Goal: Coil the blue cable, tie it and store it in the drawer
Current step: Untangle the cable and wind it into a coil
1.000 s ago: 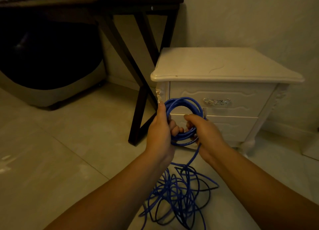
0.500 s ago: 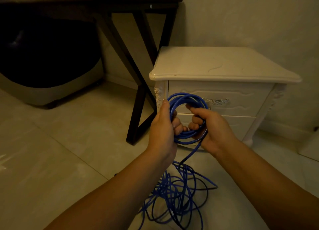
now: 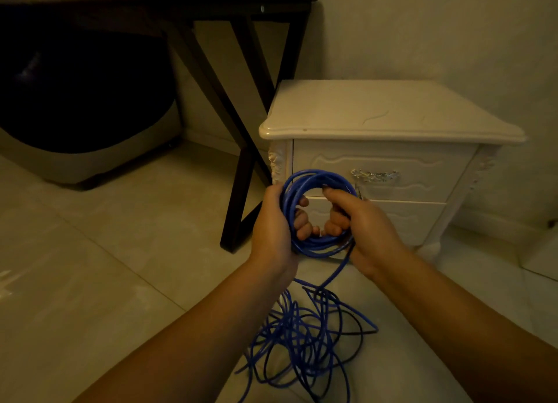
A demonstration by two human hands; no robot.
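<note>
A blue cable (image 3: 314, 177) is wound into a round coil of several loops, held upright in front of the nightstand. My left hand (image 3: 271, 227) grips the coil's left side, fingers curled through the hole. My right hand (image 3: 365, 224) holds the coil's right side, with a strand running from it down to a loose tangled pile of cable (image 3: 305, 339) on the floor between my forearms. The white nightstand (image 3: 389, 109) has two drawers, both closed; the upper drawer (image 3: 422, 173) carries a metal handle (image 3: 374, 176).
A dark table with crossed black legs (image 3: 241, 136) stands left of the nightstand, its foot near my left hand. A large dark rounded object (image 3: 81, 100) sits under the table at far left. Pale floor tiles (image 3: 99, 266) spread to the left; walls close behind.
The coil has gained a loop and sits slightly higher. My right hand has swung round to the coil's right side, laying cable onto it. The view has shifted a little.
</note>
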